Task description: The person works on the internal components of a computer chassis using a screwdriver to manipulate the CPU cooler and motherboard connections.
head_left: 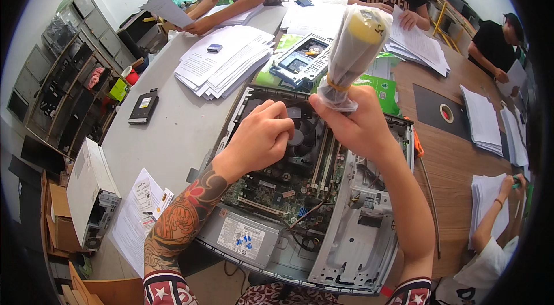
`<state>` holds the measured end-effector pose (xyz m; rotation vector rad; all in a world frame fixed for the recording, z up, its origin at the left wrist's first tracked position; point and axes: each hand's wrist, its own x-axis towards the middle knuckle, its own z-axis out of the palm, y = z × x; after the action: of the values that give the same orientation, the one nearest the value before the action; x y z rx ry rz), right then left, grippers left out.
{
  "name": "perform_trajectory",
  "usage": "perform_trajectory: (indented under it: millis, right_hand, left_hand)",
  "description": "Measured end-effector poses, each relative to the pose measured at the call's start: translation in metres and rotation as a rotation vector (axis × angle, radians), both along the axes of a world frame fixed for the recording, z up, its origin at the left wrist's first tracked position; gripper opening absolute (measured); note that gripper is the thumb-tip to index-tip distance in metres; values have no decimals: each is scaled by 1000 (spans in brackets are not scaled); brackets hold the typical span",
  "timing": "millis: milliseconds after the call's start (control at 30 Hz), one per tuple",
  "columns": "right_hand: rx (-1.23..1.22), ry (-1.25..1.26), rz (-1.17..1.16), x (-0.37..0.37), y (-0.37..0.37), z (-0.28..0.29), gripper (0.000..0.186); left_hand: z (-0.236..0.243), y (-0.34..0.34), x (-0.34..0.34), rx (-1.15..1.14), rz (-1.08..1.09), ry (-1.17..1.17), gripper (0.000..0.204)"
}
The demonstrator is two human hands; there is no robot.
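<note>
An opened desktop computer [259, 189] lies in front of me, its green circuit board, black fan [301, 136] and silver power supply [239, 238] exposed. My left hand [261, 139] is over the board, beside the fan, with its fingers curled closed; whether anything is pinched in them is hidden. Raised over the far side of the case, my right hand [359, 123] grips the lower end of a yellow-topped object [353, 45] wrapped in clear plastic. A yellowish band ties the wrapping near my fingers. A bare metal bracket [358, 236] fills the right part of the case.
Right of the case lies a long orange-handled screwdriver [419, 146]. Beyond it are a perforated metal unit [303, 60] and paper stacks [225, 62]. At left are a black drive [143, 107] and another computer case [92, 189]. Several people handle papers around the tables; a tape roll [445, 113] lies right.
</note>
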<state>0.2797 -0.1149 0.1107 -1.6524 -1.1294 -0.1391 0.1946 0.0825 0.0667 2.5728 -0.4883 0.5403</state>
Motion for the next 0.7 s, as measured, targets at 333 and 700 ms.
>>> perform_trajectory:
  millis: [333,700]
  right_hand:
    - [5,-20,-9,0,0,0,14]
    - [51,16,-31,1,-3,2,13]
  left_hand:
    - [-5,-6,-2,111,148,3,19]
    - [-2,-6,-2,-114,-53,88,19]
